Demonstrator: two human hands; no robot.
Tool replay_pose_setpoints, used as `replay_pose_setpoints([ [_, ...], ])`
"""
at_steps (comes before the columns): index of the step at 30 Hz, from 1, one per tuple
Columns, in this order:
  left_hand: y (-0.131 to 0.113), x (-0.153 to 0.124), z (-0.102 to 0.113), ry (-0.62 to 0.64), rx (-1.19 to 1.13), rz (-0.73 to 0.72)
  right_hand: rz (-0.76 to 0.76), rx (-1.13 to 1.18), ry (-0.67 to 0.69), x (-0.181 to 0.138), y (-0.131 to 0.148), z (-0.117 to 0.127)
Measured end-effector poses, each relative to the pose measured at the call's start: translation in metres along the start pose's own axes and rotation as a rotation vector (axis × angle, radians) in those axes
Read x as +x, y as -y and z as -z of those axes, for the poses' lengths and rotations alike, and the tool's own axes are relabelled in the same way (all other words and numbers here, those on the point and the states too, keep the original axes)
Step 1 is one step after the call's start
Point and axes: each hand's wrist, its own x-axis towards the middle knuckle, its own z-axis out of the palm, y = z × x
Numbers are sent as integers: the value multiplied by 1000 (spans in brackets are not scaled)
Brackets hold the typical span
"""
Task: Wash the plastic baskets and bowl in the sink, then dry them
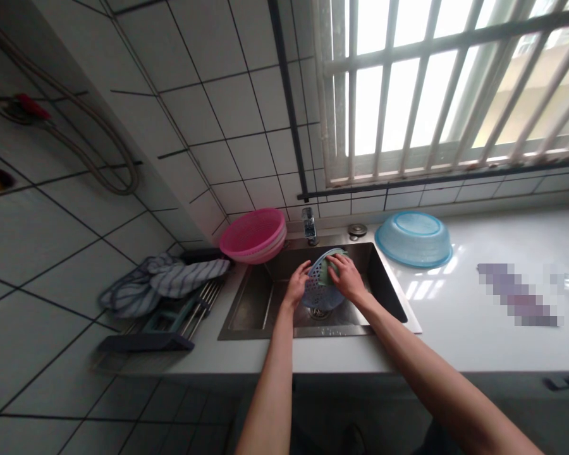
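A blue plastic colander (318,294) with many holes is held tilted over the steel sink (246,316). My left hand (298,284) grips its rim on the left, fingers closed round the edge. Inside the colander, my right hand (346,275) presses a green cloth (326,272) against the wall near the upper rim. The fingers of that hand are bent over the cloth. Below the colander the sink drain (319,313) shows in part. Behind it stands the faucet (308,224).
Pink basins (253,237) rest at the sink's back left corner. An upturned blue basin (413,240) lies to the right, beside a drain stopper (357,230). A striped cloth (161,284) covers part of a dark rack (146,343) on the left. A blurred patch (519,297) hides something on the right counter.
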Motion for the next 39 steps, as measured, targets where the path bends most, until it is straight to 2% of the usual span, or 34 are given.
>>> replay_pose_setpoints([
  [2, 0, 4, -6, -180, 76, -61, 51, -43, 10, -5, 11, -6],
  [4, -1, 6, -12, -283, 182, -117, 136, -60, 62, -9, 23, -10],
  [8, -2, 4, -12, -347, 409, -55, 284, -18, 213, -9, 32, -9],
  [10, -2, 3, -6, -372, 459, -3, 236, 31, 209, -5, 23, -4],
  [14, 2, 2, 3, -378, 353, 45, -81, 145, 70, 6, -8, 3],
  [16, 3, 2, 4, -360, 335, 44, -144, 175, 78, 7, -13, 3],
  [18, 5, 2, 2, -352, 351, 36, -67, 155, 135, 3, -5, 1],
  [23, 4, 5, 2, -369, 351, -52, 300, 62, 296, -8, 29, -7],
  [25, 4, 5, 4, -393, 318, -28, 281, 82, 297, -5, 24, -8],
  [29, 4, 4, 9, -514, 147, 109, 1, 142, 219, 4, -8, -10],
  [31, 5, 4, 11, -586, 67, 159, -59, 136, 233, 3, -13, -12],
  [33, 7, 4, 14, -635, 31, 208, 2, 106, 274, -3, -1, -16],
  [36, 11, 3, 20, -663, 3, 260, 224, 84, 343, -14, 28, -19],
  [38, 13, 2, 24, -626, -28, 256, 316, 96, 386, -16, 39, -16],
  [39, 14, 1, 26, -595, -42, 240, 310, 104, 394, -14, 38, -14],
])
